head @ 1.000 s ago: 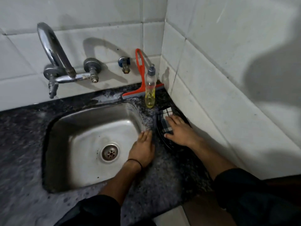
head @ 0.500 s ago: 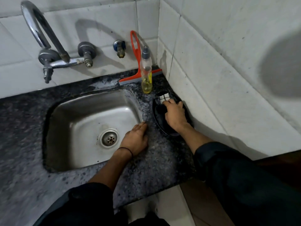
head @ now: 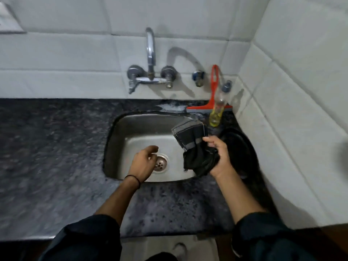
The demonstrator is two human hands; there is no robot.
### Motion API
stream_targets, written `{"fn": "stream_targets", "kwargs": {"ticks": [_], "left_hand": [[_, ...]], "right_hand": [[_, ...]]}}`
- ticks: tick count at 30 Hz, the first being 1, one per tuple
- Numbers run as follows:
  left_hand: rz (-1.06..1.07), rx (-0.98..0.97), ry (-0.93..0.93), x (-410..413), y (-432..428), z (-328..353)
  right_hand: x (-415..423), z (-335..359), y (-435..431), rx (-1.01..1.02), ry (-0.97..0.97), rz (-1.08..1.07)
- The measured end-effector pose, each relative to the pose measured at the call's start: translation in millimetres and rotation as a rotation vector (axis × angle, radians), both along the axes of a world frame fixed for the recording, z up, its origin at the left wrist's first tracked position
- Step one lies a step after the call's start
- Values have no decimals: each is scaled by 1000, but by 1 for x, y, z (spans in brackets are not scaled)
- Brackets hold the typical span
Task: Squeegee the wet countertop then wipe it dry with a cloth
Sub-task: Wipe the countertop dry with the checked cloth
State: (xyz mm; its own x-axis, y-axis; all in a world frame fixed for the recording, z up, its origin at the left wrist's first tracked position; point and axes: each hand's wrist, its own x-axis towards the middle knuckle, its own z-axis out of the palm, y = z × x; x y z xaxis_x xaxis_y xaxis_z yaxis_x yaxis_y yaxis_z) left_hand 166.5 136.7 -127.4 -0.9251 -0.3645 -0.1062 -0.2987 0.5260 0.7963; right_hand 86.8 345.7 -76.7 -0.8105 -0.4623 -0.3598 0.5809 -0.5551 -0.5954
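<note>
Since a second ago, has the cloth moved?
Yes. It lay in the black dish right of the sink; now the right hand holds the cloth lifted, left of the dish, over the sink's right edge.

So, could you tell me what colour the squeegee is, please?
The squeegee is orange-red; head view shows it.

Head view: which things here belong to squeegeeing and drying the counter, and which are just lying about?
For the job:
red squeegee, standing against the back wall
dark cloth, held by the right hand
wet countertop

Just lying about:
soap bottle
tap
sink
black dish by the right wall
</note>
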Motion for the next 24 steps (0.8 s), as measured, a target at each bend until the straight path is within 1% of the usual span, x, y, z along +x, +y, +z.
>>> {"fn": "stream_targets", "kwargs": {"ticks": [2, 6, 9, 12, 16, 19, 22, 24], "left_hand": [[81, -21, -6, 28, -38, 6], [235, -30, -4, 96, -117, 18], [378, -24, 6, 152, -176, 24], [492, -10, -3, 203, -230, 30], [597, -35, -6, 254, -292, 31], [620, -33, -43, 274, -338, 24], [618, -6, -81, 275, -378, 16], [618, -13, -82, 267, -400, 10]], "right_hand": [[25, -1, -47, -20, 3, 75], [69, -6, -148, 63, 21, 245], [100, -7, -221, 116, 38, 329], [126, -6, -285, 139, 34, 382], [147, -2, -357, 239, 53, 424], [152, 3, -405, 345, 61, 408], [138, 4, -447, 467, 99, 392], [120, 7, -476, 530, 178, 416]]}}
